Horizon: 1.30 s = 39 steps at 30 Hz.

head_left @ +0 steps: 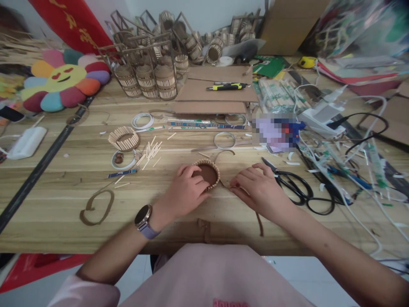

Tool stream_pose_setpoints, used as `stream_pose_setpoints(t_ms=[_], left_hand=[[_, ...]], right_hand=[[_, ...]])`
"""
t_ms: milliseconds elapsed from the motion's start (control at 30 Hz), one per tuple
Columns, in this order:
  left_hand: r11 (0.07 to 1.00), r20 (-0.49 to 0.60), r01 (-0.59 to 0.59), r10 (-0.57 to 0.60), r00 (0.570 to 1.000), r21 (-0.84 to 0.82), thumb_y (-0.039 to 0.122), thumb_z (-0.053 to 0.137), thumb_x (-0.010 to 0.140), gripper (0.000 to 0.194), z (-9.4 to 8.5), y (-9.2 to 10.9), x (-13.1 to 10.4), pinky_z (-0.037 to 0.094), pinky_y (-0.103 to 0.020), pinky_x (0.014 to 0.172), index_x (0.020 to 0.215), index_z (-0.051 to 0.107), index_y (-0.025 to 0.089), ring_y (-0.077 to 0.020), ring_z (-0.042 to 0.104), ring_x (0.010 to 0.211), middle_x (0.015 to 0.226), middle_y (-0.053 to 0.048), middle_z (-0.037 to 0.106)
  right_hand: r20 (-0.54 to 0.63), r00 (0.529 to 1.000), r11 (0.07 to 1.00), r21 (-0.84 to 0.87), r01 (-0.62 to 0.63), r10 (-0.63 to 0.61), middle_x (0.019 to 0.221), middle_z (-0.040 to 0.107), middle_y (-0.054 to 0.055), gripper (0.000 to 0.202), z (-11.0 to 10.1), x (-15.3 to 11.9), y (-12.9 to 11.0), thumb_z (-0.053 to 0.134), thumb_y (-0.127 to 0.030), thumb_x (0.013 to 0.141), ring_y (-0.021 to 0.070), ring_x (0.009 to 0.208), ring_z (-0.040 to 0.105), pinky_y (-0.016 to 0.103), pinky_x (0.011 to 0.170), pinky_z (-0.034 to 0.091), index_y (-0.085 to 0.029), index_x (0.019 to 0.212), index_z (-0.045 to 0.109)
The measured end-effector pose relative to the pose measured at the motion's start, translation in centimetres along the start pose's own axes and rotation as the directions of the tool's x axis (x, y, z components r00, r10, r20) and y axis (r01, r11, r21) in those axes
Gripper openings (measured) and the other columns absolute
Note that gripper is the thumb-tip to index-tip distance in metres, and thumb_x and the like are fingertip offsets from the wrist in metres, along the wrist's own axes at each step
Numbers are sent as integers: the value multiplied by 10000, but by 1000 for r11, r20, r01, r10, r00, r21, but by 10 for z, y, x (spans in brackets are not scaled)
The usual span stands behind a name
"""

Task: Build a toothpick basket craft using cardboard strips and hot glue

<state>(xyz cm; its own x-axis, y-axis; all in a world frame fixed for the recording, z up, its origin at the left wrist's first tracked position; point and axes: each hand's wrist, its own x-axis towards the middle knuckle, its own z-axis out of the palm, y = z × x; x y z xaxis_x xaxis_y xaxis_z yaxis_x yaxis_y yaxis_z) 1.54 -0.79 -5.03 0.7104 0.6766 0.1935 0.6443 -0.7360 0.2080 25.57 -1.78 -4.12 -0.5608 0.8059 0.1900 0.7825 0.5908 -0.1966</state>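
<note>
At the bench, our left hand had its grip curled closed over the small basket's rim; our right hand pinched the brown strip shut!

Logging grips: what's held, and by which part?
The left hand holds the cup by its left rim; the right hand pinches the strip beside the cup.

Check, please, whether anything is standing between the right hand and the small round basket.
Only a thin brown strip runs between the right hand and the basket; it seems pinched in the fingers, so it hardly blocks. The scissors lie on the hand's other side, out of the way.
</note>
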Motion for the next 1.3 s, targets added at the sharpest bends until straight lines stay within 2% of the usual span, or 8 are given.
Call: stream_pose_setpoints(t_ms=[200,300,500,633,833,1000,1167,1300], left_hand=[[998,-76,65,-66,995,-10,241,610,921,179,-19,-5,4,409,-462,932,792,726,196,-271,576,1068,846,-45,745],[997,-138,72,-77,987,-40,286,584,943,212,-43,-10,-3,389,-451,930,795,719,217,-263,568,1075,849,-23,753],[994,-192,88,-98,976,-61,348,531,977,238,-72,-10,-11,347,-458,970,870,709,232,-267,541,1135,858,-7,763],[995,-240,82,-95,966,-65,334,531,978,223,-72,-9,-12,345,-460,976,894,709,228,-267,546,1137,862,-8,763],[996,-223,14,-34,974,-91,299,565,961,192,-60,-13,-13,346,-462,955,860,709,221,-274,538,1126,866,-7,764],[998,-147,-49,43,988,-36,223,591,938,173,-31,-13,-6,311,-498,989,833,728,215,-295,540,1146,770,-9,736],[998,-48,-55,55,997,3,223,608,923,167,-5,-12,-6,285,-520,1008,809,729,209,-304,550,1132,753,-6,726],[1000,-35,-19,19,999,4,151,581,913,182,2,-10,-9,281,-514,1018,838,733,215,-297,538,1155,781,-8,725]], right_hand=[[64,996,922,378,-86,67,845,715,75,283,-8,11,16,414,-299,995,208,800,656,336,751,472,-197,911,664],[-30,992,924,368,-102,122,898,714,98,260,1,17,25,419,-247,982,219,861,659,343,772,508,-179,979,669],[49,965,962,103,252,-258,1319,619,140,319,38,28,-5,499,-170,950,294,1242,497,453,978,442,-187,1241,629],[130,937,945,58,321,-326,1271,662,95,282,47,32,-10,543,-249,957,265,1165,555,412,941,440,-219,1217,648],[139,983,976,-167,140,-117,1146,705,125,286,25,8,55,551,-353,953,282,1022,632,418,886,422,-157,1121,674],[86,996,965,-262,28,-5,1161,705,110,304,-3,-7,86,442,-158,928,292,1032,639,443,892,395,-175,1134,664],[-72,996,998,-22,-58,56,956,741,90,202,-13,-2,38,480,-232,936,253,903,670,381,821,429,-194,1009,665],[-55,994,975,208,-82,95,770,718,31,187,-3,-1,-18,635,-376,895,206,743,664,335,749,423,-205,820,623]])
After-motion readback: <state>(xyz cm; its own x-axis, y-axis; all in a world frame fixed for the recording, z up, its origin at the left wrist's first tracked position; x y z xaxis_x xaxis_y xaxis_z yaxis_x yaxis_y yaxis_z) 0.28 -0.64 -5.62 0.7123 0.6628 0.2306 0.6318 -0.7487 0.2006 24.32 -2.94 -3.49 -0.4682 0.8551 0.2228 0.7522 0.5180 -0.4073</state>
